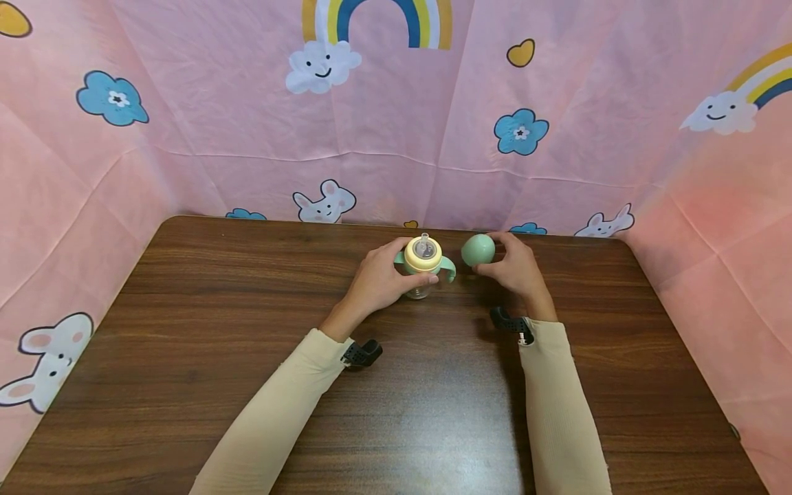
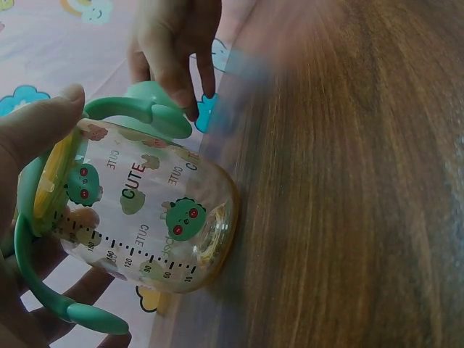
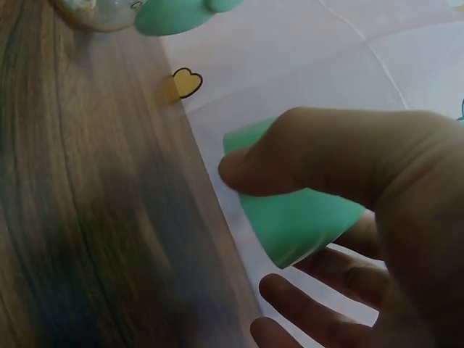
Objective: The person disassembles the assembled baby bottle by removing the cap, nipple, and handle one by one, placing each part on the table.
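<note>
A clear baby bottle (image 2: 145, 210) with green side handles, a yellow collar (image 1: 423, 254) and a bare spout (image 1: 424, 238) stands upright at the table's back. My left hand (image 1: 388, 276) grips it near the collar, thumb in front, the other fingers partly hidden behind. Printed on its side are green cartoon figures and a measuring scale. To the right, my right hand (image 1: 515, 267) holds a green cap (image 1: 478, 250) between thumb and fingers, apart from the bottle. In the right wrist view the thumb presses on the cap (image 3: 304, 221) and the lower fingers are spread.
The brown wooden table (image 1: 247, 330) reaches back to a pink cloth backdrop (image 1: 402, 124) printed with rainbows, clouds and rabbits. Cloth also rises at the left and right sides. A black wrist camera (image 1: 363, 353) sits at the left cuff, another wrist camera (image 1: 509, 322) at the right.
</note>
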A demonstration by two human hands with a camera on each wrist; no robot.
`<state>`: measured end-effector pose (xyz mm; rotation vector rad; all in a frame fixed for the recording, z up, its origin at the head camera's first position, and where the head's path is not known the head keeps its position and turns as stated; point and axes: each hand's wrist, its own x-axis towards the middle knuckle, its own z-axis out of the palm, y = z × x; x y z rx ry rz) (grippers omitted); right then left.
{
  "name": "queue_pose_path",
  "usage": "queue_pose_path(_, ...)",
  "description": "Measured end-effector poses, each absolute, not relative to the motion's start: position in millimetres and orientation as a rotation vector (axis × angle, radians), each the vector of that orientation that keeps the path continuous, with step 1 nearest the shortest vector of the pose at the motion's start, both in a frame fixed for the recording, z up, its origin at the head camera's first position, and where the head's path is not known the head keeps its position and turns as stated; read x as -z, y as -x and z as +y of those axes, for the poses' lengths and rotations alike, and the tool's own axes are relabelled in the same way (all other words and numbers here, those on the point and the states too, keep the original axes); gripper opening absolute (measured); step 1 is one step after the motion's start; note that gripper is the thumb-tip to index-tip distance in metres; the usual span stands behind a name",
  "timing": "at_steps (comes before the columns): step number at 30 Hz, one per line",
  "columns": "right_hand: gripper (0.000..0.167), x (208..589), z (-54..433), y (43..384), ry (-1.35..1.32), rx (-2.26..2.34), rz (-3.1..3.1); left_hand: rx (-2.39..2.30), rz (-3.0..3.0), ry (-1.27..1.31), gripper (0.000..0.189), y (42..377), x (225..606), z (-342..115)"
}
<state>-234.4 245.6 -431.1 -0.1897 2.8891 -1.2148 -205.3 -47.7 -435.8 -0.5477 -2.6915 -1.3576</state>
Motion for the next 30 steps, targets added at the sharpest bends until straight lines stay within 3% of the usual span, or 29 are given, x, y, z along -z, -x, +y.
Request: queue_pose_path(30, 0.070, 438.4, 242.2, 238.9, 0.188, 1.001, 2.910, 1.355, -2.689, 0.559, 0.082, 205.6, 435.5, -47.7)
